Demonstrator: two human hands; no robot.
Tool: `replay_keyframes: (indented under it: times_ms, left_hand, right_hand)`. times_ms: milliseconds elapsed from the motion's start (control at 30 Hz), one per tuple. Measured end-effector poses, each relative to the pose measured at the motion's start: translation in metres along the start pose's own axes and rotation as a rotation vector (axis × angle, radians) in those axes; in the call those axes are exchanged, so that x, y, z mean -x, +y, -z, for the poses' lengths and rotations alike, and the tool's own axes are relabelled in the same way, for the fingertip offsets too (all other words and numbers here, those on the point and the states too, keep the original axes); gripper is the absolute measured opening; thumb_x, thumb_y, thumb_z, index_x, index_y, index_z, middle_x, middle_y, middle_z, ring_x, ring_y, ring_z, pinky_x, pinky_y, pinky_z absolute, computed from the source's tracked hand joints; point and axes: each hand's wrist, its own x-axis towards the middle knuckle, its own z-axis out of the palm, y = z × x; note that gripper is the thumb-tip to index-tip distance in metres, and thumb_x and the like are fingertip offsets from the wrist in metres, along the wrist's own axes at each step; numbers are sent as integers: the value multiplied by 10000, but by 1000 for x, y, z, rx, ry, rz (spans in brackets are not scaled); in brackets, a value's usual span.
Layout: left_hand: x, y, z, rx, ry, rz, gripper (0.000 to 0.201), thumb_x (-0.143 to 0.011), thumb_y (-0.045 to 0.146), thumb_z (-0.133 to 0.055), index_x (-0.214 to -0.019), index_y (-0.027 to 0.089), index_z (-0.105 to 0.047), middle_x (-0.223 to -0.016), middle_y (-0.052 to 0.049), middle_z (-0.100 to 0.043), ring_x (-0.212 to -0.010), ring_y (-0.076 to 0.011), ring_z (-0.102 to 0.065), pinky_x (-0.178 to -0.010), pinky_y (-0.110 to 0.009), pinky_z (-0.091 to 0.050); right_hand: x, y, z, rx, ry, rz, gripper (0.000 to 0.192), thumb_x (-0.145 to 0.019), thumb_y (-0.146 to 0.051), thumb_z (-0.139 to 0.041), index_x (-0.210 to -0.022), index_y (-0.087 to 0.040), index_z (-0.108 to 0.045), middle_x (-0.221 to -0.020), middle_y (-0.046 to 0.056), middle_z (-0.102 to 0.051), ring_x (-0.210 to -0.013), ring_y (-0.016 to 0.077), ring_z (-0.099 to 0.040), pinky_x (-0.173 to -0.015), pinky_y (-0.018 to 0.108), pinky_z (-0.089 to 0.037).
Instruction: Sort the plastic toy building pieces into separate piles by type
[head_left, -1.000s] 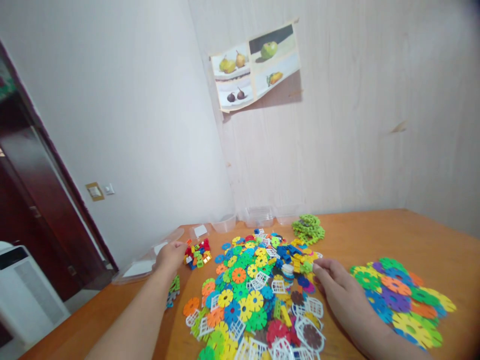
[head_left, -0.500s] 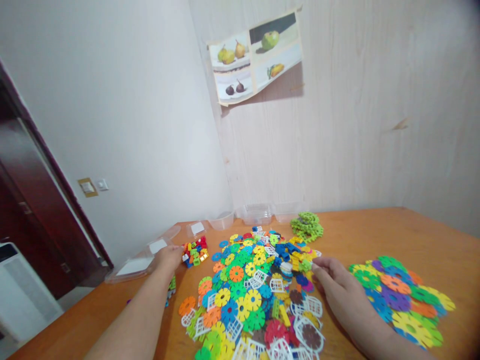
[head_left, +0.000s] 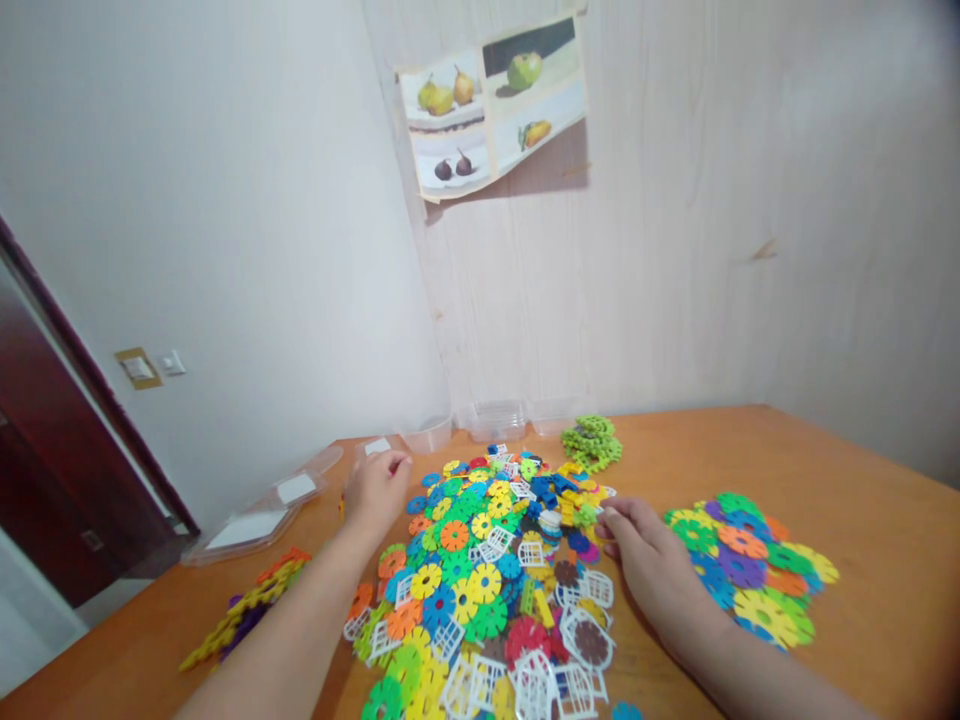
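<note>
Beyond the near-left part of a large heap of plastic building pieces [head_left: 457,535], my left hand [head_left: 377,492] is raised with bent fingers and a gap between them. It hides most of a small group of bricks behind it; only a bit of yellow shows by the wrist. My right hand [head_left: 645,550] lies at the heap's right edge, fingers loosely bent and apart, the tips by yellow and light green bricks [head_left: 585,510]. Notched flower discs, white lattice pieces [head_left: 589,637] and blue bricks [head_left: 551,487] make up the heap.
Right of my right hand lies a pile of coloured discs [head_left: 742,570]. A green clump of linked pieces [head_left: 592,443] sits at the back. Clear plastic containers [head_left: 493,420] line the wall, and lids [head_left: 251,530] lie at left. Yellow, orange and purple pieces [head_left: 251,610] lie beside my left forearm.
My left hand has lifted away from the small brick group and moved right towards the heap. My right hand stays by the heap's right edge. The view has shifted a little.
</note>
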Motion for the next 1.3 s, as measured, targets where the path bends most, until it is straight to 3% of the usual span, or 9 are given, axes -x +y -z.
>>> replay_keyframes:
  times_ms: [100,200,333,467,600,833,1033,1167,1300]
  left_hand:
    - [17,45,-8,74,-82,-283,279,-892,358,-481,-877,218,-723,-924,-37,-716,-932,-211,-606,-813,-293,-421]
    - [40,87,-18,98,-187,-482,224,-871,337,-533,-904,222,-722,-922,-43,-700,-942,-215,-597,-841,-309,-425]
    - [66,126,-36,46,-333,-749,267,-838,355,-596,-1066,254,-692,-1043,-52,-672,-1027,-240,-566,-901,-353,-425]
    - [78,146,-52,-54,-393,-850,289,-817,376,-614,-1081,278,-679,-1053,-62,-642,-1054,-265,-543,-903,-395,-432]
    - [79,154,-60,-115,-392,-847,280,-788,348,-624,-1055,284,-681,-1065,-69,-627,-1064,-282,-533,-898,-426,-432]
    - [82,159,-67,-139,-363,-804,167,-767,323,-620,-904,247,-679,-969,-73,-641,-1016,-285,-545,-895,-436,-425]
    - [71,149,-55,-22,-297,-701,237,-757,328,-636,-981,252,-644,-1036,-53,-654,-1034,-259,-557,-879,-378,-421]
    - [41,110,-42,26,-197,-500,271,-768,303,-628,-1032,244,-646,-1037,-40,-676,-1014,-233,-587,-849,-335,-425]
    - [7,45,-30,-51,-114,-262,265,-780,318,-627,-1030,237,-658,-1020,-35,-691,-1003,-227,-602,-846,-319,-429]
  right_hand:
    - [2,-5,0,-48,-1,-13,331,-822,-484,-496,-971,-211,-611,-938,71,-701,-890,237,-648,-687,291,-516]
    - [5,-11,-1,-94,0,-10,320,-815,-488,-510,-942,-212,-610,-901,63,-698,-880,235,-649,-708,295,-523]
    - [3,-9,-2,-120,14,-4,323,-812,-500,-522,-924,-210,-610,-844,49,-682,-851,236,-639,-707,311,-522]
    - [0,-3,-4,-87,19,34,319,-827,-503,-516,-917,-213,-614,-817,38,-675,-839,235,-629,-730,323,-515]
    - [1,-4,-4,-63,27,53,323,-830,-504,-507,-921,-217,-624,-822,33,-684,-850,238,-636,-737,324,-510]
    - [2,-10,-4,-42,46,38,338,-805,-510,-517,-898,-212,-646,-816,47,-707,-841,248,-655,-726,326,-513]
    - [-1,-4,-3,-43,-3,22,365,-817,-534,-508,-958,-213,-610,-877,50,-700,-899,251,-647,-780,339,-511]
    - [0,-3,0,12,-18,30,356,-822,-536,-499,-951,-222,-606,-894,43,-702,-900,244,-637,-787,331,-497]
    - [2,-6,2,67,-27,29,374,-821,-550,-482,-943,-221,-610,-875,44,-702,-878,249,-633,-774,333,-485]
